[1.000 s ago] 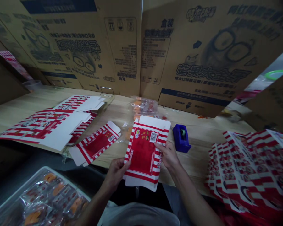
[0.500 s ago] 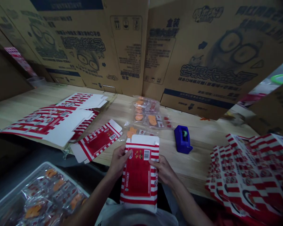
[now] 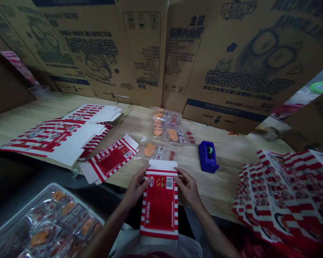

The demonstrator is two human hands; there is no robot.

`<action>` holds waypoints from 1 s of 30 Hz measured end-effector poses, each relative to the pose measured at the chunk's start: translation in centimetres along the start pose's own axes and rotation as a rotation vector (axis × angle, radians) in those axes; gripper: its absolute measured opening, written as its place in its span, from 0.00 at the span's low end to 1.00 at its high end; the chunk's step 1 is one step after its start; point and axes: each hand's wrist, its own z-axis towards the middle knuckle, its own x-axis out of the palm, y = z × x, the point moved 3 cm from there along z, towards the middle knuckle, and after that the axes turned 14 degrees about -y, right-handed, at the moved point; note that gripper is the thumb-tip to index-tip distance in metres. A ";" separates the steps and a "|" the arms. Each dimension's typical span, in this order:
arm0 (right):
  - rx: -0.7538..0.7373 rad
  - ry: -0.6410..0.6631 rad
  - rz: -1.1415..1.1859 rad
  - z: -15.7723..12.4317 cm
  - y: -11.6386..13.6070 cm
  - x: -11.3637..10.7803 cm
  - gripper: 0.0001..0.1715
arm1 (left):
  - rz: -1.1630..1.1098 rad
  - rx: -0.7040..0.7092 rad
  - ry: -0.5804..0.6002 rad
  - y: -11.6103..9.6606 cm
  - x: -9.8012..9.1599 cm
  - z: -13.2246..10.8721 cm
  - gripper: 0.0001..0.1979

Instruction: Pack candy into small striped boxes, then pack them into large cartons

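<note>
Between my two hands is a red-and-white striped carton (image 3: 160, 204), its white end flap pointing away from me. My left hand (image 3: 136, 186) grips its left edge, thumb on the printed face. On the opposite edge, my right hand (image 3: 187, 186) holds the carton near its upper right corner. Just beyond the flap lies a clear candy packet (image 3: 161, 151) with an orange piece and red pieces. More clear packets (image 3: 168, 125) lie behind it. A second striped carton (image 3: 113, 159) rests to the left, overhanging the table's front edge.
Flat printed carton sheets (image 3: 59, 138) lie on the table (image 3: 131, 122) at left. A blue tape dispenser (image 3: 207, 157) stands right of centre. Striped cartons (image 3: 280, 197) are piled at right. A white tub (image 3: 52, 186) of packets sits lower left. Tall cardboard boxes (image 3: 140, 53) wall the back.
The carton has turned more squarely toward me, and its striped right side shows less. My right hand has slid up its edge. More of the nearest packet is visible.
</note>
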 end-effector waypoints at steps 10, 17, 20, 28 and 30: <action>-0.093 0.002 -0.023 3.1 -0.2 -0.2 0.13 | -0.058 0.020 -0.214 0.4 0.0 4.0 0.13; -0.134 0.239 -0.113 4.1 0.0 -0.3 0.12 | 0.034 -0.006 -0.019 -0.3 -0.2 4.9 0.19; -0.217 0.237 -0.151 3.6 0.6 -0.5 0.12 | 0.161 0.022 0.011 -0.6 -0.7 4.6 0.16; -0.157 0.255 -0.311 3.0 0.9 0.3 0.10 | 0.482 0.229 0.063 -1.3 -0.3 3.7 0.13; -0.174 0.262 -0.360 3.2 1.0 0.4 0.08 | 0.539 0.300 0.037 -1.6 -0.1 3.8 0.11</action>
